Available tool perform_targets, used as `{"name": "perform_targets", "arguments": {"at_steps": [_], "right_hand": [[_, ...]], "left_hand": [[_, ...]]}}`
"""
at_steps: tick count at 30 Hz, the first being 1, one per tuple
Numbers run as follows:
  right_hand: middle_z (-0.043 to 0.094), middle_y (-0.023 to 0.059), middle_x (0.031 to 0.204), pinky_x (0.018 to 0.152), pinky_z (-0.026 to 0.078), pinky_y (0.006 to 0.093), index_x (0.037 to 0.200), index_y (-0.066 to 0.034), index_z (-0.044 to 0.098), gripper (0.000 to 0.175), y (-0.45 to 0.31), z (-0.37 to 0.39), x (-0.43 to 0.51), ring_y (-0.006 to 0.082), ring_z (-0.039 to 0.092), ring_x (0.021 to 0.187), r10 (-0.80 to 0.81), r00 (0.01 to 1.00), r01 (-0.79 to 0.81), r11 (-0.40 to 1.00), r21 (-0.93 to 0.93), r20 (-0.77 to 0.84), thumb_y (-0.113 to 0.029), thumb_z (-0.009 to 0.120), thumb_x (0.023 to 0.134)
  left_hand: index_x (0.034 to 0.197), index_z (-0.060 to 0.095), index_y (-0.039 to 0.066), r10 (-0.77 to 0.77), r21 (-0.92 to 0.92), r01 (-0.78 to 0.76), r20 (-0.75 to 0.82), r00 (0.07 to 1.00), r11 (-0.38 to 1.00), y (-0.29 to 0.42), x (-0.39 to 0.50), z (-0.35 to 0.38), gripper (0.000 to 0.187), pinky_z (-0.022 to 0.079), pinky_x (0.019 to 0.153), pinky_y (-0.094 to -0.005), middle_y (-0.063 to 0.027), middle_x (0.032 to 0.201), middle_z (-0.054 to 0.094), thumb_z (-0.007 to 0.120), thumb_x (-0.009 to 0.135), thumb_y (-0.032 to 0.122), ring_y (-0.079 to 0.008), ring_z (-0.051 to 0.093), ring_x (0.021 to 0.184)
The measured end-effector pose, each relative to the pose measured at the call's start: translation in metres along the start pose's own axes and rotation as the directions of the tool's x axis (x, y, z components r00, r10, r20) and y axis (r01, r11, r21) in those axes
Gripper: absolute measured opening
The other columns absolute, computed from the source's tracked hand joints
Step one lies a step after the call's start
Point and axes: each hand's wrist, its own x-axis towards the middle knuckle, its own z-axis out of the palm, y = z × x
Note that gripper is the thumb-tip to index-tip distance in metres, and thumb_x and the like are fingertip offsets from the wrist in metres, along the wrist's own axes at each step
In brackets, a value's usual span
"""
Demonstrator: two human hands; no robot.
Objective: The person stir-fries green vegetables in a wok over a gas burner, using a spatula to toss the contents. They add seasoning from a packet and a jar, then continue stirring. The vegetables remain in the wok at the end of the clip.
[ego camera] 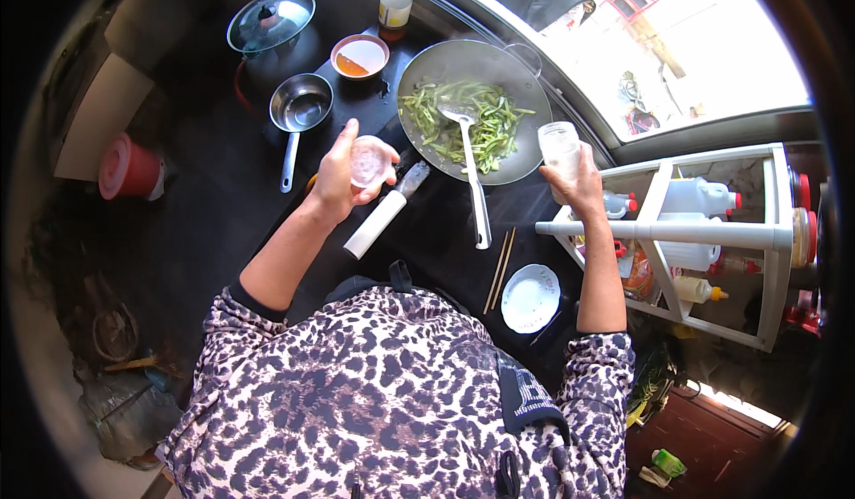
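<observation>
My left hand (347, 171) holds a round, translucent lid (369, 162), its face turned up. In my right hand (580, 181) is a clear jar (560, 148) with pale contents, tilted beside the wok's right rim. Between my hands a wok (434, 64) holds sliced green vegetables (497, 125). A metal spatula (469, 158) rests in it, its handle over the near rim. Below the lid lies a white-handled tool (377, 223) with a metal end, perhaps a cleaver; its kind is unclear.
A saucepan (300, 106), a bowl with orange liquid (360, 56), a bottle (396, 4) and a glass lid (271, 21) stand at the back left. Chopsticks (499, 272) and a white dish (531, 298) lie nearer. A white rack (721, 232) with bottles is at right, a red tub (127, 167) at left.
</observation>
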Motion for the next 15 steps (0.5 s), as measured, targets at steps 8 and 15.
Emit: {"name": "perform_targets", "arguments": {"at_steps": [8, 15], "right_hand": [[0.066, 0.0204, 0.105, 0.081, 0.052, 0.0441, 0.121, -0.008, 0.045, 0.07, 0.0, -0.007, -0.012, 0.0378, 0.065, 0.097, 0.062, 0.968, -0.024, 0.987, -0.157, 0.241, -0.037, 0.084, 0.07], [0.066, 0.0208, 0.106, 0.081, 0.052, 0.0436, 0.122, -0.0079, 0.045, 0.073, -0.005, -0.003, -0.009, 0.0376, 0.066, 0.097, 0.017, 0.997, -0.014, 0.999, -0.039, 0.07, -0.04, 0.084, 0.069]], "left_hand": [[0.089, 0.062, -0.002, 0.015, -0.027, -0.017, -0.074, 0.997, 0.999, -0.006, -0.021, -0.017, 0.071, 0.029, 0.035, -0.0197, -0.0143, 0.067, 0.062, 0.021, 0.101, 0.054, -0.0104, 0.038, 0.035], [0.089, 0.062, -0.003, 0.022, -0.037, -0.023, -0.039, 0.999, 0.999, -0.003, -0.022, -0.013, 0.071, 0.029, 0.035, -0.0196, -0.0145, 0.068, 0.062, 0.021, 0.101, 0.054, -0.0104, 0.038, 0.035]]}}
